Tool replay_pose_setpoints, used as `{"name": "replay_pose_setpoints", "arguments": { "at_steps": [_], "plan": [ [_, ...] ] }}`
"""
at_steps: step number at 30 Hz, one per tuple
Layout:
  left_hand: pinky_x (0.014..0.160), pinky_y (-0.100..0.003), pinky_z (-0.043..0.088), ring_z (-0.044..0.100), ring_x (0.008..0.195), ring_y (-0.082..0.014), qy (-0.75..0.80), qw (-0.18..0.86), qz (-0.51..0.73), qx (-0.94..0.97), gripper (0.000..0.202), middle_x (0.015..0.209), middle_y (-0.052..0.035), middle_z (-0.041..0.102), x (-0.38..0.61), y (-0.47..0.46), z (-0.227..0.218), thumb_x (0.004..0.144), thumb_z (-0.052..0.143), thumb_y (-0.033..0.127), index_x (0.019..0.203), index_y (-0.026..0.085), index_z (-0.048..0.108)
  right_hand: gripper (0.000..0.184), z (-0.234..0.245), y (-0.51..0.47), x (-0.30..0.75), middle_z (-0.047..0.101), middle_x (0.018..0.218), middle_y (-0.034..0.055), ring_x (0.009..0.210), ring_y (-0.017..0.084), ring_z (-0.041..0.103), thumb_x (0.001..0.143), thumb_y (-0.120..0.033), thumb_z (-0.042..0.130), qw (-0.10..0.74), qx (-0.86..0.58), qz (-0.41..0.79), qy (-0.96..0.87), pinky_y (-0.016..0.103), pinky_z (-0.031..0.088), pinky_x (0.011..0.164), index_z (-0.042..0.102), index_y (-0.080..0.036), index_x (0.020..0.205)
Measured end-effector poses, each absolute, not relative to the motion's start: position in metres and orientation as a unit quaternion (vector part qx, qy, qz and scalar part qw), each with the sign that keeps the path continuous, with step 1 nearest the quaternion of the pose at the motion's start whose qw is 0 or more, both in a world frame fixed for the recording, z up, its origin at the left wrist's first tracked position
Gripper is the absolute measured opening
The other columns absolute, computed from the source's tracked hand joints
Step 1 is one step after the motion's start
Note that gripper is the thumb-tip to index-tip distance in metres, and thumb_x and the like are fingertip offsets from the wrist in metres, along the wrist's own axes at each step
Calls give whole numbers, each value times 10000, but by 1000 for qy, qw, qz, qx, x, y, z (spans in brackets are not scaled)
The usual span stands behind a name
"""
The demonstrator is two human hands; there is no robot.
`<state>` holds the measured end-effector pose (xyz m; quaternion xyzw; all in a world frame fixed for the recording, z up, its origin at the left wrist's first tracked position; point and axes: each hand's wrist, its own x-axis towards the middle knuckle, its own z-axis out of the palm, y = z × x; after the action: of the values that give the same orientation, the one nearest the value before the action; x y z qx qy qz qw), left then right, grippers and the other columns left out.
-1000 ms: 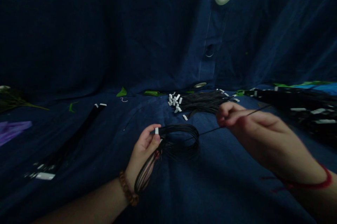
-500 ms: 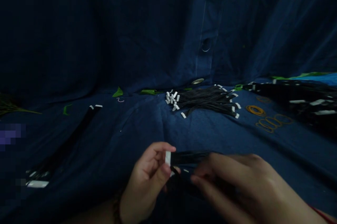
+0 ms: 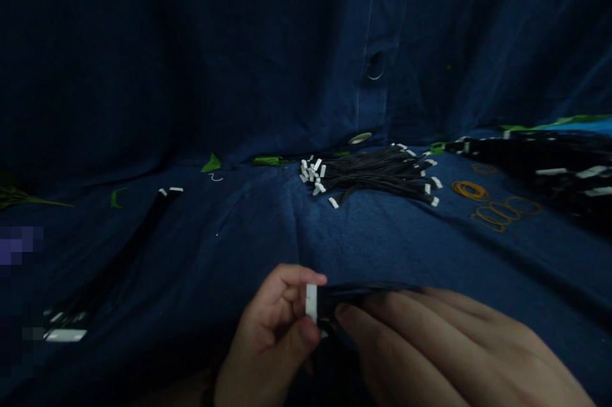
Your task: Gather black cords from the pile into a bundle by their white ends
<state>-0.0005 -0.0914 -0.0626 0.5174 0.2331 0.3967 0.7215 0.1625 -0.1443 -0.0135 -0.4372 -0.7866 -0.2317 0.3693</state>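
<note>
In the head view, the work seems to be gathering the black wires (image 3: 351, 290) just behind a white connector (image 3: 311, 303), low over the blue cloth (image 3: 239, 241) and near the middle of its width, well apart from the far edge where it meets the hanging curtain (image 3: 268, 56). To do this well, I would pinch the connector by its flat faces, draw the strands into one even bundle and press them together without pulling at the point where they enter the plug; any loose end is best tucked in, since a stray loop could snag. The left hand (image 3: 268, 349) is nearly closed, index finger above and thumb below, gripping the connector, which stands upright between them. The right hand (image 3: 444, 343) is held palm down with its fingers bent over the wires, its fingertips close to the connector; whether they grasp the strands or only touch them, I cannot tell. Nearer the far edge lies a cable bundle (image 3: 377, 178), with rubber bands (image 3: 471, 191) just right of it, a dark pile (image 3: 568, 158) towards the right edge and another bundle of wires (image 3: 122, 260) towards the left.
</note>
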Motion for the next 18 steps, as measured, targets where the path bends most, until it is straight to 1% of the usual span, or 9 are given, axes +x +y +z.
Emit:
{"name": "replay_pose_setpoints", "arguments": {
  "at_steps": [3,5,7,10,13,15,18],
  "plan": [
    [434,-87,353,412,506,-40,232,718,399,521,242,677,38,534,-1,-91,-60,781,624,358,1008,287,579,185,-14,-142,166,664,690,-12,495,121,577,866,-119,425,372,-403,-296,-782,282,423,505,603,-163,839],
    [412,-71,331,376,467,-26,224,715,400,528,232,649,51,528,-1,-90,-57,781,625,352,1002,295,584,151,-14,-141,170,658,668,-29,471,106,566,878,-173,449,360,-387,-310,-790,265,424,495,589,-173,819],
    [414,-64,334,377,466,-22,224,711,401,532,221,647,50,538,-1,-90,-54,776,631,350,984,289,592,164,-15,-141,172,650,639,-39,457,99,559,889,-206,446,343,-382,-307,-802,252,415,473,569,-191,780],
    [432,-56,349,407,490,-22,227,711,400,532,225,678,41,571,0,-90,-54,775,633,350,989,291,594,205,-17,-142,171,650,627,-31,457,105,565,895,-184,415,333,-409,-293,-797,245,426,485,571,-200,763],
    [422,-52,344,425,497,-22,223,715,395,531,240,717,29,601,0,-91,-56,764,644,354,989,284,595,202,-18,-142,168,651,628,-16,471,117,576,881,-169,432,362,-422,-309,-772,247,445,507,587,-193,755],
    [426,-56,355,437,501,-25,222,717,394,530,241,724,23,610,0,-91,-56,762,646,355,985,276,598,169,-17,-142,168,644,621,-13,486,123,586,869,-184,465,373,-403,-320,-772,245,438,489,592,-186,758],
    [441,-66,379,459,512,-30,219,717,398,529,240,729,21,616,0,-91,-56,759,652,342,986,282,601,172,-15,-142,167,633,609,-15,480,126,582,855,-149,463,360,-405,-286,-790,248,433,473,592,-186,748]
  ]
}}
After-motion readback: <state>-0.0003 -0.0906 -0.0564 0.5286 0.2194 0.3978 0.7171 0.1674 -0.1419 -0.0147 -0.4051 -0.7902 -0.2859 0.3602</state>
